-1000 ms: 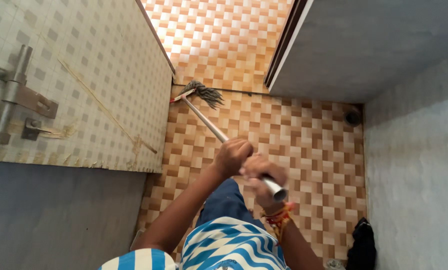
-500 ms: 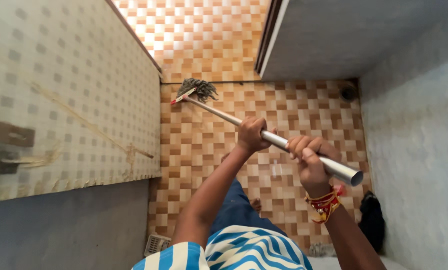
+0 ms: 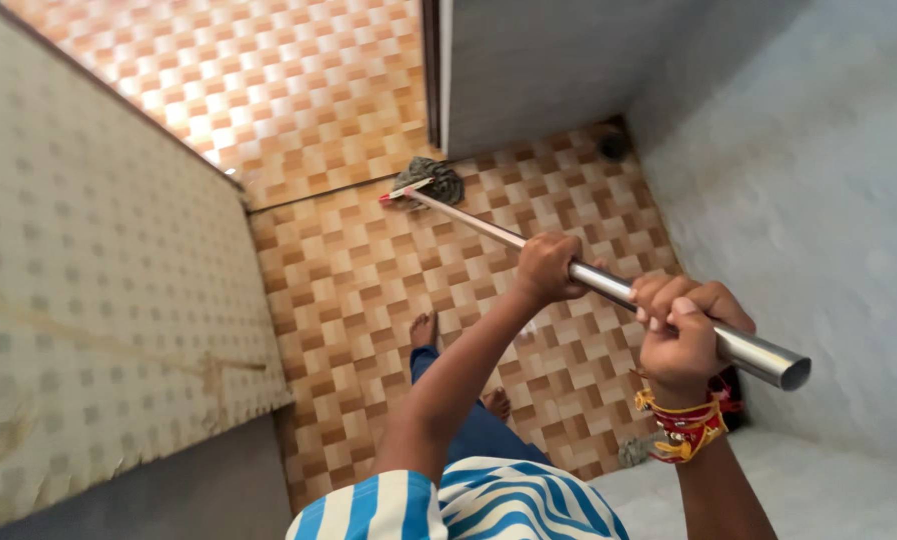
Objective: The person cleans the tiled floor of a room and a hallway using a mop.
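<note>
I hold a mop by its long shiny metal handle (image 3: pixel 609 284). My left hand (image 3: pixel 549 266) grips the handle about midway. My right hand (image 3: pixel 684 328), with red and yellow bands at the wrist, grips it near the open top end. The grey stringy mop head (image 3: pixel 433 181) rests on the orange and brown checkered floor tiles (image 3: pixel 359 290), close to the doorway threshold and the base of the grey wall. My bare feet (image 3: pixel 424 327) stand on the tiles below my arms.
A door with a pale checkered pattern (image 3: pixel 89 300) stands open at the left. Grey walls (image 3: pixel 799 180) close in the right side and back. A round floor drain (image 3: pixel 614 143) sits in the far corner. Brighter tiles (image 3: pixel 269 80) continue beyond the doorway.
The view has swung left and tilted. The mop head has slid right along the threshold towards the grey wall, and my hands have moved right with the handle's top end.
</note>
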